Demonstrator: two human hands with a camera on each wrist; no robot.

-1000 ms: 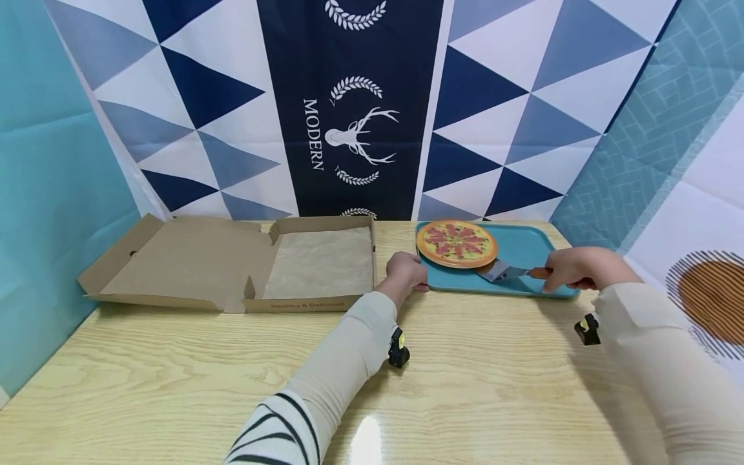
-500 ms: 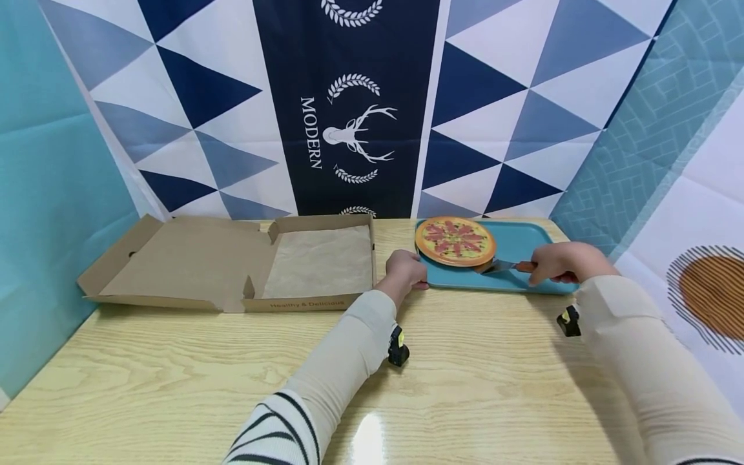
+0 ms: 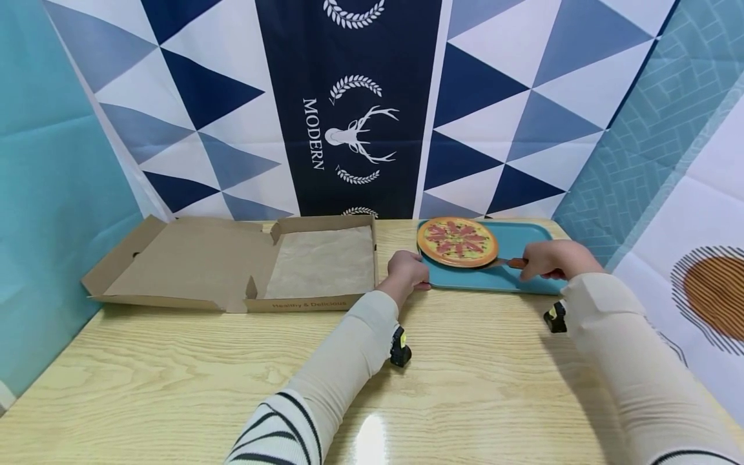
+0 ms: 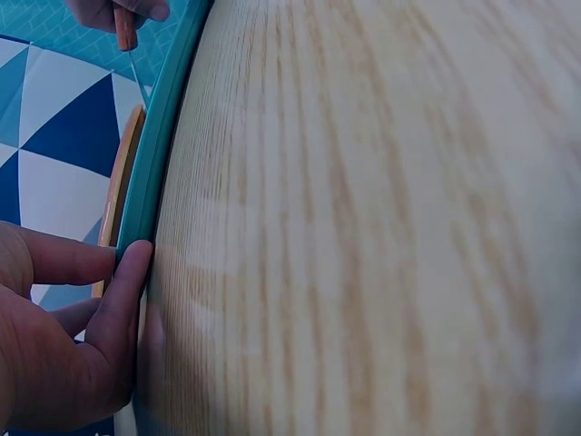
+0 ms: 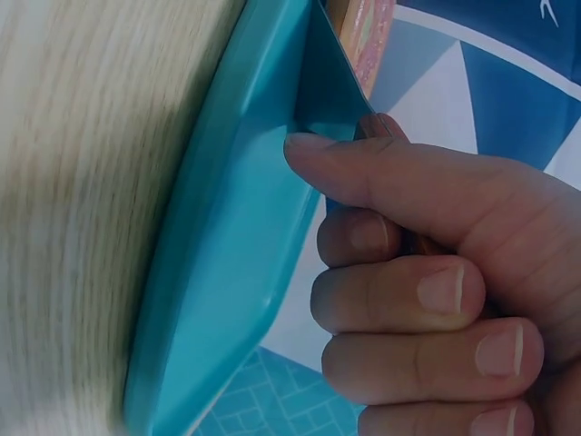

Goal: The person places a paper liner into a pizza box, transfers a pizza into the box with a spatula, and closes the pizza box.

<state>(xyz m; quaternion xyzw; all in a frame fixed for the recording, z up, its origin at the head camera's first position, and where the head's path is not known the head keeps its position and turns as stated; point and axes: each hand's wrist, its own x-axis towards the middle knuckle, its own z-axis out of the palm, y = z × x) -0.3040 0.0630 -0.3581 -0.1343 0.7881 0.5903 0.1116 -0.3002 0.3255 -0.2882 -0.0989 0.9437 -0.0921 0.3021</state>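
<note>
A round pizza [image 3: 457, 241] with an orange crust lies on the left part of a blue tray [image 3: 520, 234]. My left hand [image 3: 409, 269] pinches the tray's rim at its near left corner; in the left wrist view the thumb and fingers [image 4: 123, 300] sit on both sides of it. My right hand [image 3: 557, 258] grips the wooden handle [image 3: 516, 263] of a metal pizza server to the right of the pizza. The server's blade [image 5: 338, 68] shows in the right wrist view, slanting toward the pizza. In the head view most of it is hidden beneath the pizza.
An unfolded cardboard pizza box [image 3: 310, 303], lined with brown paper [image 3: 325, 261], stands left of the tray. Its lid [image 3: 186, 258] lies back to the left. A patterned cloth [image 3: 357, 116] hangs behind the wooden table [image 3: 465, 374].
My right hand has moved left with the pizza server, and its blade has slid farther under the pizza. My left hand has stayed at the tray's corner.
</note>
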